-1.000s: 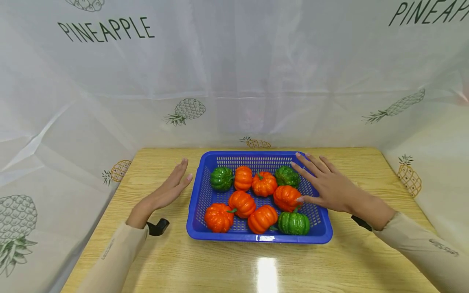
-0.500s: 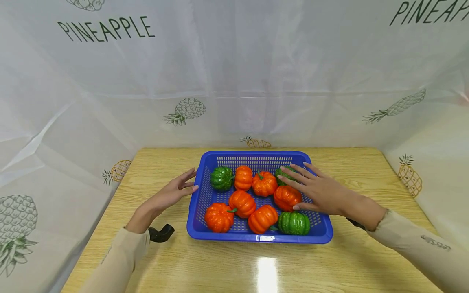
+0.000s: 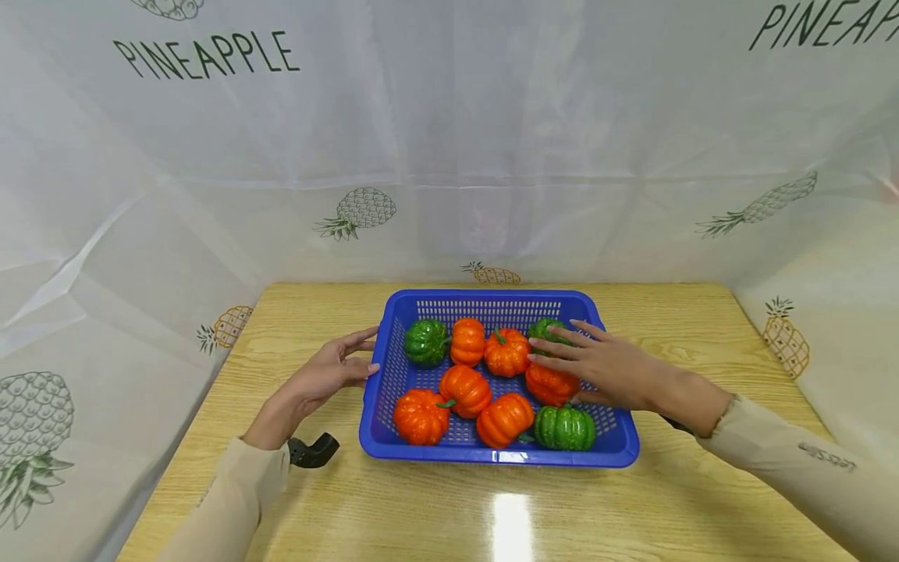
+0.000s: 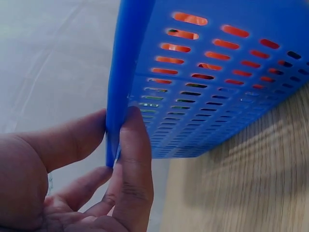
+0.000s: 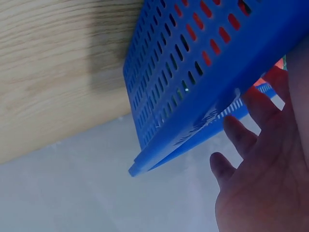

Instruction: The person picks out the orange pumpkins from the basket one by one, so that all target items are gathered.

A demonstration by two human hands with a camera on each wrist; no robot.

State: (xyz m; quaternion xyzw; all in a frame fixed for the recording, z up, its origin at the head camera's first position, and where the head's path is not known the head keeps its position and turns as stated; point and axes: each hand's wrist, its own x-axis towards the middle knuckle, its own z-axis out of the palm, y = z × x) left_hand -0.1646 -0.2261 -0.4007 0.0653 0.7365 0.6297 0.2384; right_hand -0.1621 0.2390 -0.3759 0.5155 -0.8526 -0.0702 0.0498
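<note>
A blue slotted plastic basket (image 3: 456,453) on the wooden table holds several small orange pumpkins (image 3: 421,417) and three green ones, such as the front-right green pumpkin (image 3: 565,428). At the basket's left edge, my left hand (image 3: 330,376) pinches the rim; the left wrist view shows the basket rim (image 4: 124,63) between thumb and fingers. My right hand (image 3: 611,371) hovers over the basket's right side with fingers spread, partly covering an orange pumpkin (image 3: 551,385) and the back-right green pumpkin (image 3: 546,332). In the right wrist view, the right hand's fingers (image 5: 244,137) are beside the rim, gripping nothing.
Around the basket lies the light wooden table (image 3: 421,507). A white sheet (image 3: 492,140) printed with pineapples hangs behind it and at both sides. A black wrist-worn piece (image 3: 314,451) sticks out beneath my left wrist.
My left hand has moved right to the basket's rim and now pinches it. My right hand has shifted left and slightly down over the pumpkins. The basket looks still.
</note>
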